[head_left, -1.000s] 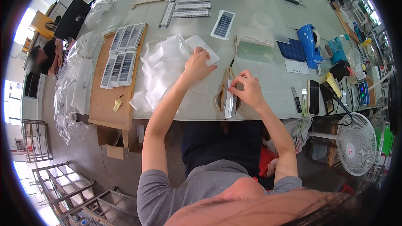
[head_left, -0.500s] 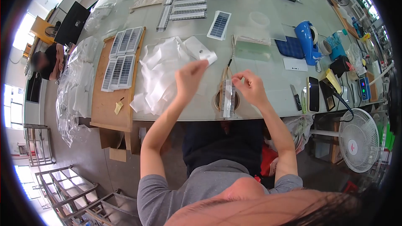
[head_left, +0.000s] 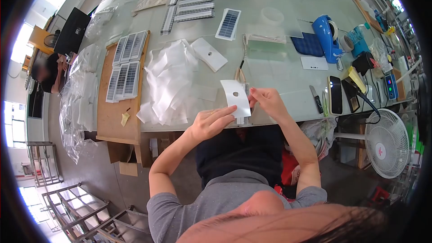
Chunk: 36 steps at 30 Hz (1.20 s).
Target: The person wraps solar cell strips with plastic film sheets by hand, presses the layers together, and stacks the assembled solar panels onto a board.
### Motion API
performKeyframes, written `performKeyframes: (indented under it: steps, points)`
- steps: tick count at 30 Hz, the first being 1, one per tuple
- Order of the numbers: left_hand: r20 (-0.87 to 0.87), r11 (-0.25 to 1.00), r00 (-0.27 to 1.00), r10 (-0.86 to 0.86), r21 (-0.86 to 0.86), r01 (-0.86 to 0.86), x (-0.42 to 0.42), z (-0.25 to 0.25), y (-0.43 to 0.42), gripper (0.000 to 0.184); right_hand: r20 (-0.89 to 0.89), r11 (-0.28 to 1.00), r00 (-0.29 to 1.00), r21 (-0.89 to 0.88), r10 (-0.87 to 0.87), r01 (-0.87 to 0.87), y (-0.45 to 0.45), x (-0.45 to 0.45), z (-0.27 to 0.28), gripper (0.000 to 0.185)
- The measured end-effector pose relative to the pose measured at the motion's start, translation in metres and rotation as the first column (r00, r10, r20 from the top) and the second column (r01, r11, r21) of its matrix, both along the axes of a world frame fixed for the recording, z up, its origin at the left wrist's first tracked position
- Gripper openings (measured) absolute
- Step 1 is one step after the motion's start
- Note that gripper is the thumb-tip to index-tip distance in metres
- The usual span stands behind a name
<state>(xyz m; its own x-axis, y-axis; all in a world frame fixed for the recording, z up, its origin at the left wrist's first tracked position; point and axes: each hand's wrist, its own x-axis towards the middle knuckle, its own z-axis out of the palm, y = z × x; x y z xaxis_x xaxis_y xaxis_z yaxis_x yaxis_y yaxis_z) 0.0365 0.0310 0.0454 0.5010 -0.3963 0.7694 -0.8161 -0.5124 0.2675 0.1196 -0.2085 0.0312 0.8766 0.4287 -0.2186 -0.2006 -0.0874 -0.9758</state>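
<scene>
A white sheet [head_left: 234,101] with a small hole is held by my left hand [head_left: 211,122], whose fingertips press its lower left edge. Below it, a clear and silver ruler-like strip [head_left: 240,120] is mostly covered, with only its ends and right side showing. My right hand [head_left: 270,101] is closed in a pinch at the sheet's right edge; what its fingertips hold, if anything, is hidden. More white sheets with a hole [head_left: 209,54] lie stacked beyond my left hand, beside a loose heap of white film pieces [head_left: 168,83].
A brown board [head_left: 102,117] carries printed cards [head_left: 122,81] at left. Silver strips [head_left: 194,6] lie at the back. At right are a blue tape dispenser [head_left: 326,40], a knife [head_left: 316,99], a phone [head_left: 335,94] and a fan [head_left: 382,148]. A person [head_left: 51,74] sits at far left.
My left hand has brought a white sheet from the stack toward me, over the strip. My right hand stays near the strip, now by the sheet's edge. The view has shifted slightly.
</scene>
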Motion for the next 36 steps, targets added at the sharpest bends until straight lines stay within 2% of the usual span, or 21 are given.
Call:
performKeyframes:
  steps: [2, 5, 8, 11, 14, 36]
  points:
    - [-0.120, 0.998, 0.991, -0.066, 0.004, 0.067, -0.004, 0.001, -0.003, 0.025, -0.232, 0.994, 0.971, 0.108, 0.056, -0.031, 0.003, 0.006, 0.007, 0.027]
    - [-0.291, 0.993, 0.950, -0.111, -0.062, 0.098, -0.010, -0.005, -0.003, 0.020, -0.122, 0.990, 0.992, 0.127, -0.041, 0.057, 0.014, 0.001, 0.031, 0.030]
    - [-0.422, 0.993, 0.903, -0.081, -0.111, 0.038, -0.015, -0.012, -0.001, 0.017, 0.241, 0.952, 0.970, -0.290, -0.025, 0.096, 0.005, -0.007, 0.011, 0.031]
    - [-0.478, 0.991, 0.874, -0.087, -0.131, 0.026, -0.018, -0.026, -0.002, 0.018, 0.627, 0.928, 0.778, -0.267, -0.038, 0.260, 0.007, -0.013, -0.012, 0.029]
    - [-0.494, 0.991, 0.865, -0.089, -0.128, 0.029, -0.019, -0.029, 0.000, 0.018, 0.755, 0.858, 0.654, -0.356, 0.031, 0.370, 0.012, -0.019, -0.009, 0.028]
    - [-0.430, 0.998, 0.902, -0.046, -0.053, 0.026, -0.015, -0.031, 0.003, 0.017, 0.778, 0.832, 0.624, -0.389, 0.067, 0.396, 0.012, -0.018, -0.022, 0.029]
